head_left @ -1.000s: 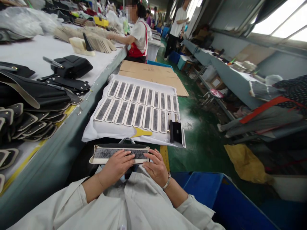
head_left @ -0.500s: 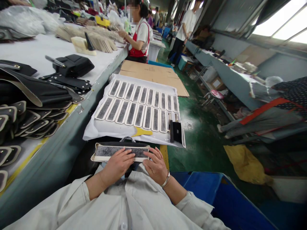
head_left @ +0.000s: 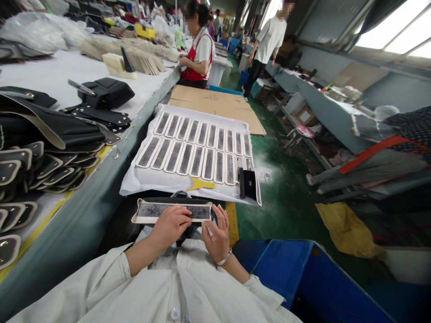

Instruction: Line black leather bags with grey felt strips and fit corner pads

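A long piece, apparently a bag bottom, lies at my lap, with a dark grey strip (head_left: 155, 210) framed by a cream border facing up. Black material shows along its far side. My left hand (head_left: 172, 225) rests on the middle of the strip, its fingers extended together and slightly bent. My right hand (head_left: 217, 235) is open at the right end, thumb near the front corner and fingers apart beside the end edge. Beyond lies a white-covered board (head_left: 161, 183) with two rows of similar grey, cream-edged panels (head_left: 197, 161). The piece's underside is hidden.
A yellow flat piece (head_left: 201, 183) and a black item (head_left: 249, 184) lie on the board. Cardboard (head_left: 215, 105) sits behind it. Black bag parts (head_left: 54, 128) fill the left table edge. A blue bin (head_left: 283, 264) stands at right. Co-workers are further off.
My left hand's fingers have bent a little more on the strip. My right hand has turned more upright at the right end. A person in the background has moved right.
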